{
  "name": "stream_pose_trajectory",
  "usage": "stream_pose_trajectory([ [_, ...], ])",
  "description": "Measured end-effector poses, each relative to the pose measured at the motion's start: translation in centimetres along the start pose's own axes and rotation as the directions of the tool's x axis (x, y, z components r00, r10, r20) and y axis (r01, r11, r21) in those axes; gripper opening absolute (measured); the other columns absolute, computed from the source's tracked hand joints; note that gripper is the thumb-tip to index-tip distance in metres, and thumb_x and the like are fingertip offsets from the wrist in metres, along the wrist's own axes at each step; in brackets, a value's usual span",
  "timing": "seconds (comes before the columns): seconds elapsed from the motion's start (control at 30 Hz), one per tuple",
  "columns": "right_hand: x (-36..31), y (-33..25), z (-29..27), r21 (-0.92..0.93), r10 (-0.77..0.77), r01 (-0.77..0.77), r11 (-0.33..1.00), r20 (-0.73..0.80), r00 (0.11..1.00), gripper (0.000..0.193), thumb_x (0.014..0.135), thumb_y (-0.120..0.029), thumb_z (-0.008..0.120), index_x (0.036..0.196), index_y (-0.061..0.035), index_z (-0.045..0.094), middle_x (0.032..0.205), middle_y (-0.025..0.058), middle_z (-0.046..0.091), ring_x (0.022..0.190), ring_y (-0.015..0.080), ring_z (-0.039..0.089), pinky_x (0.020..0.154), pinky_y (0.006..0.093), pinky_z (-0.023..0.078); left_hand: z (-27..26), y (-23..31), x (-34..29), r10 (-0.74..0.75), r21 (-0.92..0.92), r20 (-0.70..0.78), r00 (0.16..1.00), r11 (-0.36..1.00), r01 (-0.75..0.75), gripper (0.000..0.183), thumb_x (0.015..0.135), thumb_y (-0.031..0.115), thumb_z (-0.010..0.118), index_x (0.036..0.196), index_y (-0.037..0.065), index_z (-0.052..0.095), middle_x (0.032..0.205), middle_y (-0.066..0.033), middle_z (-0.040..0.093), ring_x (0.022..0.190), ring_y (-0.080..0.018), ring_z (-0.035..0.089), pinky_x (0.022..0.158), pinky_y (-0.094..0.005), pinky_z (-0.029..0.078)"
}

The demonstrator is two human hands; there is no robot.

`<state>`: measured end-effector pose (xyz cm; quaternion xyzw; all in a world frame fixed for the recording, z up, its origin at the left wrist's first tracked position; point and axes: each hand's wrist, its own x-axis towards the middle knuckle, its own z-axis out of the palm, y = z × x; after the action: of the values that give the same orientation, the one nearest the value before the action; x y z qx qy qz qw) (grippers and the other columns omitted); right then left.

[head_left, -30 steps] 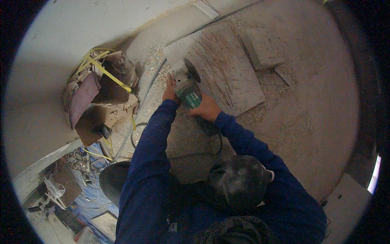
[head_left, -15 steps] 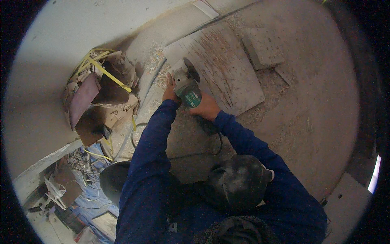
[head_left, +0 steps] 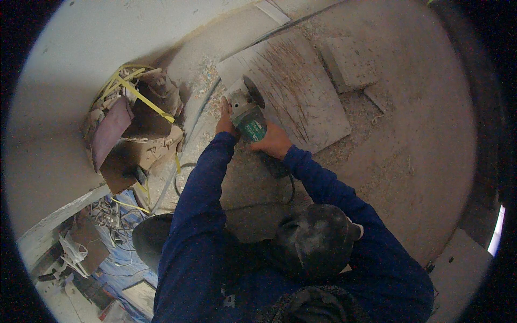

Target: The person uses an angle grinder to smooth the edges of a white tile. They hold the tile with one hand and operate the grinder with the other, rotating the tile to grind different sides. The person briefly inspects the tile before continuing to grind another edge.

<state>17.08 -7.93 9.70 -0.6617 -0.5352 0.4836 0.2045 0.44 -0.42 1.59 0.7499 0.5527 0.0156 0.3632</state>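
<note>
A green angle grinder (head_left: pixel 250 123) with a grey metal head is held in both my hands over the floor. Its dark round disc (head_left: pixel 253 91) stands tilted on edge at the near left part of a pale slab (head_left: pixel 328 121). Many brown scratch-like cuts run across that slab. My left hand (head_left: pixel 225 121) is on the left side of the grinder's head, its grip partly hidden by the tool. Around the green body, from the right, my right hand (head_left: pixel 274 141) is closed. A black cord (head_left: pixel 258 205) curves from the tool's rear toward my legs.
Left of my arm, a torn cardboard box (head_left: pixel 156 148) with yellow strapping (head_left: pixel 145 99) leans by the wall. Tangled cables lie on a blue sheet (head_left: pixel 121 264) at lower left. Beyond the slab sits another block (head_left: pixel 353 64). Dust and chips cover the floor.
</note>
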Motion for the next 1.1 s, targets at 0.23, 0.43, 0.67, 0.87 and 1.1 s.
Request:
stream_pose_trajectory([
  [0.23,0.6,0.7,0.7,-0.037,0.021,-0.021,0.999,-0.017,1.0,0.07,0.054,-0.033,0.08,0.112,-0.0016,0.057,0.103,0.0178,0.064,0.096,0.0308,0.062,0.085,0.0372,0.047,1.6,-1.9,1.1,0.053,0.142,-0.038,0.998,0.989,-0.047,0.07,0.082,0.022,0.059,0.144,0.014,0.028,0.151,-0.0236,0.009,0.14,-0.04,0.009,0.112,-0.0357,0.024],
  [0.43,0.6,0.6,0.5,0.027,-0.002,0.003,1.0,-0.016,1.0,0.071,0.053,-0.033,0.08,0.112,-0.0014,0.057,0.104,0.0175,0.064,0.096,0.0305,0.061,0.086,0.0369,0.047,1.5,-1.4,0.8,0.052,0.071,-0.101,0.994,0.996,-0.044,0.062,0.083,0.025,0.059,0.14,0.019,0.036,0.146,-0.0182,0.024,0.134,-0.0344,0.023,0.108,-0.0346,0.028],
  [0.67,1.4,1.2,0.7,-0.018,0.014,-0.013,1.0,0.032,0.999,0.094,0.05,-0.047,0.083,0.122,0.0019,0.049,0.111,0.022,0.061,0.102,0.035,0.061,0.088,0.0411,0.048,3.4,-3.6,2.1,0.1,0.135,-0.101,0.99,0.987,-0.086,0.076,0.081,0.021,0.061,0.146,0.014,0.022,0.15,-0.0201,0.02,0.141,-0.0305,0.015,0.115,-0.0317,0.014],
  [0.87,1.3,1.2,0.6,0.034,-0.023,0.022,0.999,0.05,0.998,0.094,0.049,-0.047,0.084,0.121,0.0028,0.049,0.111,0.0219,0.061,0.101,0.0349,0.061,0.088,0.0408,0.048,5.1,-5.5,3.0,0.163,0.216,-0.091,0.982,0.966,-0.141,0.079,0.081,0.02,0.061,0.147,0.012,0.018,0.15,-0.0192,0.02,0.14,-0.0303,0.019,0.115,-0.0311,0.012],
  [1.1,0.9,0.5,0.5,0.042,-0.006,0.007,0.999,-0.016,1.0,0.072,0.053,-0.032,0.082,0.112,-0.0001,0.057,0.102,0.0175,0.064,0.095,0.0307,0.061,0.086,0.0368,0.046,4.0,-4.4,2.2,0.072,-0.059,-0.127,0.989,0.995,-0.08,0.063,0.083,0.019,0.059,0.141,0.016,0.033,0.145,-0.0161,0.029,0.133,-0.0286,0.03,0.111,-0.033,0.026],
])
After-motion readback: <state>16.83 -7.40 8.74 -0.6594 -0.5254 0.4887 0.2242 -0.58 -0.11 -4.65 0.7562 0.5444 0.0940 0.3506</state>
